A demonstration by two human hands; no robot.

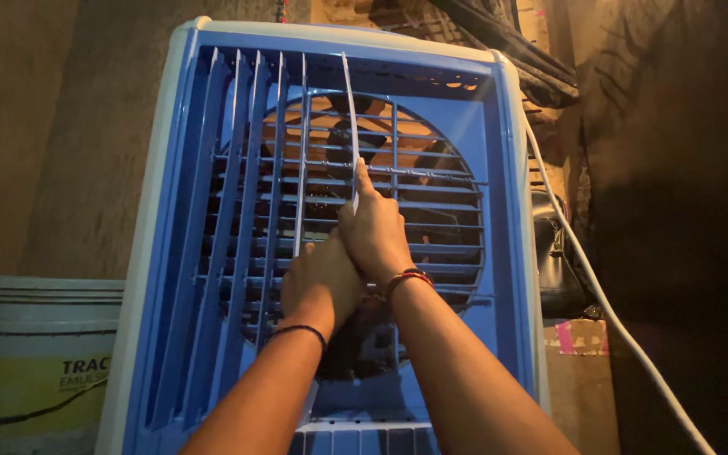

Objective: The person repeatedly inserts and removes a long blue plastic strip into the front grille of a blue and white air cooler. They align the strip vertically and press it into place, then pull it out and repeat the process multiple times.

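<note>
Gripping a white louver (pixel 350 126) near the cooler (pixel 499 278) front's middle: right hand (pixel 374 232) closed on the slat, left hand (pixel 320 282) curled against it, hold unclear | keep slat straight, press evenly, judged | grille (pixel 431 181) behind | bucket (pixel 40 371) lower left, cable (pixel 608 312) right, dim room

Glossy, smooth blue plastic is seen on the cooler grille (pixel 238 211), with a white plastic frame (pixel 149 211). A smooth white cable (pixel 608 312) and a matt plastic bucket (pixel 35 371) are shown.
</note>
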